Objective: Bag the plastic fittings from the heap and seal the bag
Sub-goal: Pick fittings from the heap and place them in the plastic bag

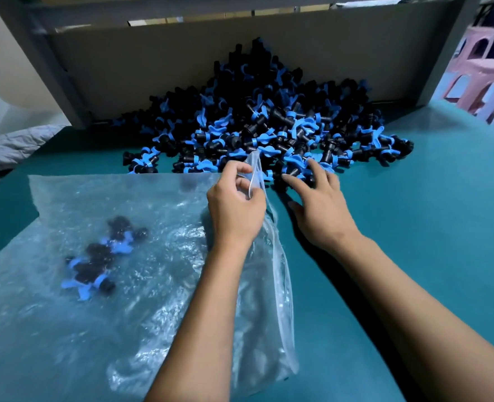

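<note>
Our forearms fill the bottom of the head view, reaching out over the teal table (414,227). Under the left arm lies the bag (141,285), clear plastic, flat and crinkled, with only a few fittings (95,256) inside, well back from its mouth. Our left hand (235,204) pinches the upper lip of that mouth between thumb and fingers and lifts it, so the opening faces right, toward the heap (269,117). Our right hand (318,207) is spread, fingers apart, with the fingertips (286,177) at the near edge of the heap, touching or almost touching the closest pieces; it seems to hold nothing yet, though its palm side is hidden from us. The heap itself is large, black bodies with blue wings, banked against a cardboard wall (153,59) at the back.

We judge the bagging barely begun, with the next move a scoop or drag of fittings into the mouth. The risks come from the bag: the film is limp, and the mouth looks narrow, so a full handful could catch the lip and spill onto the table. If the pinch slips, the mouth would collapse. The winged pieces look apt to tangle, so pulling one may drag others out. Fittings left near the mouth could later block the seal.
</note>
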Motion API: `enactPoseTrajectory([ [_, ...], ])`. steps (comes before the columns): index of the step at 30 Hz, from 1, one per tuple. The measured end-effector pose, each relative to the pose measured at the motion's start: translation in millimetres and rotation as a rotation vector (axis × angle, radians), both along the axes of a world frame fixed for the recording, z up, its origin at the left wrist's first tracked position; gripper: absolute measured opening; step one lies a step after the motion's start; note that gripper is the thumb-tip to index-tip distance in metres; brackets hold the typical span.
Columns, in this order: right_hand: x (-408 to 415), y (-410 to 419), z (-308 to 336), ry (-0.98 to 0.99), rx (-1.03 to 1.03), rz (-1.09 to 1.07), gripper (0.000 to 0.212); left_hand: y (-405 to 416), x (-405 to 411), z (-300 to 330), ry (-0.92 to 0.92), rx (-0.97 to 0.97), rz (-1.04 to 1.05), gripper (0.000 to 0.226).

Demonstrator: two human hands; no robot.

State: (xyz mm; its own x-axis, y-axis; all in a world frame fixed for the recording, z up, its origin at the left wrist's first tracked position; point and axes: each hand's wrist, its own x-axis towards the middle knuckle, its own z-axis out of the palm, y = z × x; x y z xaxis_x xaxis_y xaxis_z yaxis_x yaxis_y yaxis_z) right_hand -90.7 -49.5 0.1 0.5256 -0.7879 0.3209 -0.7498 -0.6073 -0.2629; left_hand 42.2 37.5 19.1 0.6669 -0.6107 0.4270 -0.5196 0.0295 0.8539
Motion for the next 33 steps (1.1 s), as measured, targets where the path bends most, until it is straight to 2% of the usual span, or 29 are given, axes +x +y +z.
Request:
enactPoseTrajectory([
  [4,-6,-5,-1,-0.22,0.053,0.024,0.039,1,-4,-8,-0.136,0.013,-0.009,0.049],
  [6,-13,-6,2,-0.298,0.073,-0.015,0.026,3,-8,-11,-0.199,0.054,-0.021,0.053],
  [9,-23,-8,3,-0.434,0.05,-0.042,0.019,2,-13,-10,-0.261,-0.007,0.018,0.03],
  [11,-28,-8,4,-0.569,0.044,-0.023,0.02,1,-14,-5,-0.382,-0.134,0.149,0.015],
  [13,-31,-8,5,-0.736,0.122,0.032,0.021,-2,-13,-2,-0.447,-0.294,0.17,0.009],
  [15,-35,-7,5,-0.873,0.251,0.11,0.023,-5,-15,-3,-0.31,-0.339,0.046,0.01],
  [18,-40,-6,3,-1.033,0.447,0.219,0.024,-9,-20,-9,0.139,-0.158,-0.145,0.017],
  [20,-41,-6,3,-1.112,0.564,0.26,0.022,-13,-18,-13,0.305,-0.083,-0.24,0.017],
  [23,-41,-8,5,-1.182,0.685,0.288,0.023,-15,-13,-19,0.408,-0.047,-0.348,0.016],
  [25,-42,-9,6,-1.226,0.746,0.303,0.023,-15,-12,-23,0.433,-0.011,-0.392,0.022],
  [27,-44,-10,7,-1.262,0.833,0.326,0.02,-15,-14,-25,0.423,-0.01,-0.422,0.014],
  [29,-44,-12,7,-1.255,0.887,0.337,0.019,-14,-14,-23,0.432,-0.046,-0.442,0.003],
  [33,-44,-14,5,-1.165,0.861,0.331,0.018,-14,-14,-20,0.523,-0.079,-0.437,0.012],
])
